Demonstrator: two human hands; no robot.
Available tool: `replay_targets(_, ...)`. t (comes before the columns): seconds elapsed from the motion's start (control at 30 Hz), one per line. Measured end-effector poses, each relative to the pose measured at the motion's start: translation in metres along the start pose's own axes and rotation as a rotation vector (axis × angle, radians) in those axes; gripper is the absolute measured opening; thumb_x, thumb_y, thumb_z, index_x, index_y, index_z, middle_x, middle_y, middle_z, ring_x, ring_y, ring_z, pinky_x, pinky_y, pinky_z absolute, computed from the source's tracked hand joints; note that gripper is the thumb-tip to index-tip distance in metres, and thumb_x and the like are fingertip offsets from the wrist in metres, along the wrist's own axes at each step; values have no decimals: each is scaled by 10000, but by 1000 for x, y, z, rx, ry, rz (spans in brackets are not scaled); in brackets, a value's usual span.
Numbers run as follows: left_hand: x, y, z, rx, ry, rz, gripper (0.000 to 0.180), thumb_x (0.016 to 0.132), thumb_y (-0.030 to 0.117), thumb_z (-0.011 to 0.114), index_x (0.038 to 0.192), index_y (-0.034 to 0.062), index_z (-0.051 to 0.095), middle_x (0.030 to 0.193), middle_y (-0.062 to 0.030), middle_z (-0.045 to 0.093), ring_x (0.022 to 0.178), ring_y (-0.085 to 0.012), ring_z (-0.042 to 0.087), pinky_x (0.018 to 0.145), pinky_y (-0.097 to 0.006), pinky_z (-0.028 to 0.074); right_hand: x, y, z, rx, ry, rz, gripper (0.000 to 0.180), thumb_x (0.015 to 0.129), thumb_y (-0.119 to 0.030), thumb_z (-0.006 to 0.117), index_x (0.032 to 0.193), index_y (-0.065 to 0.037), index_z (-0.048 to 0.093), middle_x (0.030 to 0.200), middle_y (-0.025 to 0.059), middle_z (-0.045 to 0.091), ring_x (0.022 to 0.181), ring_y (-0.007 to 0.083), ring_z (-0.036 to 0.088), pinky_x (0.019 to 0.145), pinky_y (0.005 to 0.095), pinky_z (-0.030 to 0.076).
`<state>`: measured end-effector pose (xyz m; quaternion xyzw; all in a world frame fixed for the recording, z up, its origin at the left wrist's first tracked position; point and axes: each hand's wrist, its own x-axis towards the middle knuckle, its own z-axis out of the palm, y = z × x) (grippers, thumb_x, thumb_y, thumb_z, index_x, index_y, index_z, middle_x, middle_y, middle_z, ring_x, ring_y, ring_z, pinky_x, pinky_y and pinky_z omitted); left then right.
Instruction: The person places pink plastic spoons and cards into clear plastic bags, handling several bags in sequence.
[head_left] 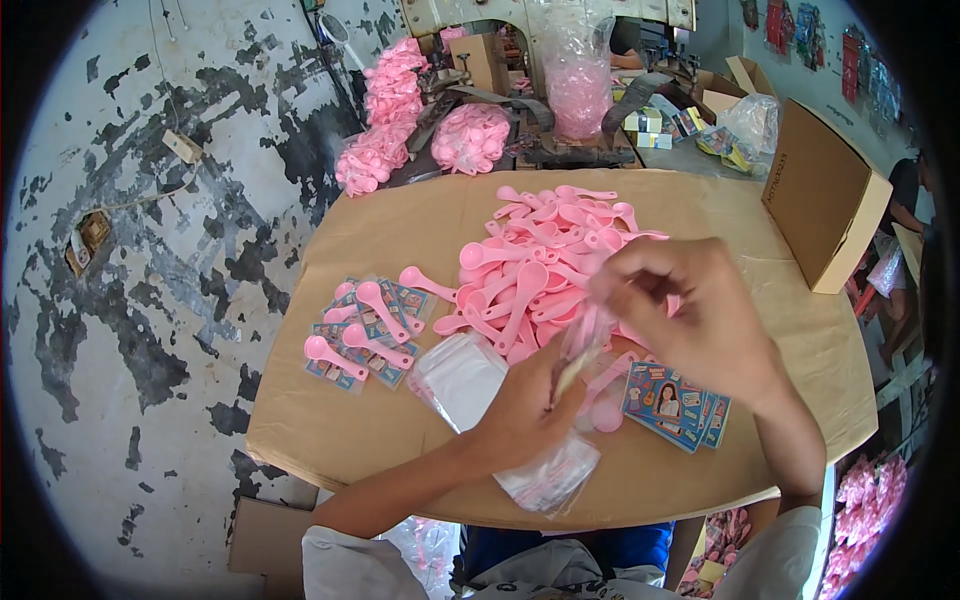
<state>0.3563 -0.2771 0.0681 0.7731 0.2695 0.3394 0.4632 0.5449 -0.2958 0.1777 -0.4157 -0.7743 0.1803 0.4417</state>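
Observation:
My left hand is closed around a small clear plastic bag, which stands up from between thumb and fingers and looks pinkish. My right hand is curled just above it, thumb and fingers drawn together near the bag's upper end; what they pinch is hidden. Behind both hands lies a heap of pink plastic scoops. Beneath and beside my left hand are flat clear bags and a stack of whitish bags. Blue printed cards lie below my right hand.
On the left, several pink scoops rest on bagged cards. Brown paper covers the table. An upright cardboard box stands at the right edge. Bagged scoops and a machine are at the back. A person sits far right.

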Motion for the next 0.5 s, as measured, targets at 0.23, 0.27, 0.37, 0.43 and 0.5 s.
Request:
replay_targets(0.23,1,18,-13,-815,-60,-240,371,1016,199,470,1301,-36,502,1267,-137,598,1122,-202,607,963,-367,500,-24,99,-99,374,-250,531,201,949,-183,598,906,-9,688,894,85,705,789,155,662,723,307,528)
replay_targets(0.27,3,17,-14,-1026,-91,-348,386,1032,249,461,1295,-30,508,1239,-104,612,1036,-159,643,891,-342,543,-25,106,-96,371,-252,530,201,949,-183,598,906,-9,688,894,85,705,789,155,662,723,307,528)
replay_targets(0.37,-2,8,-12,-953,-136,-336,431,1035,328,442,1289,-8,531,1259,-88,604,1034,-147,639,879,-324,544,-46,115,-84,-768,70,196,208,798,-121,704,962,5,686,1094,119,686,1036,229,636,942,419,470)
replay_targets(0.43,-7,6,-7,-928,-181,-386,437,1034,329,444,1309,-2,518,1263,-88,602,1041,-146,635,872,-318,544,-45,93,-67,-356,32,200,262,795,-115,717,1039,-24,681,1100,125,687,1033,242,642,954,419,469)
replay_targets(0.5,-13,9,-5,-836,-228,-428,480,1032,349,446,1376,16,463,1289,-89,587,1103,-156,605,914,-322,521,-41,73,-50,75,19,182,332,792,-108,729,1116,-53,676,1105,131,688,1031,256,649,965,419,468)
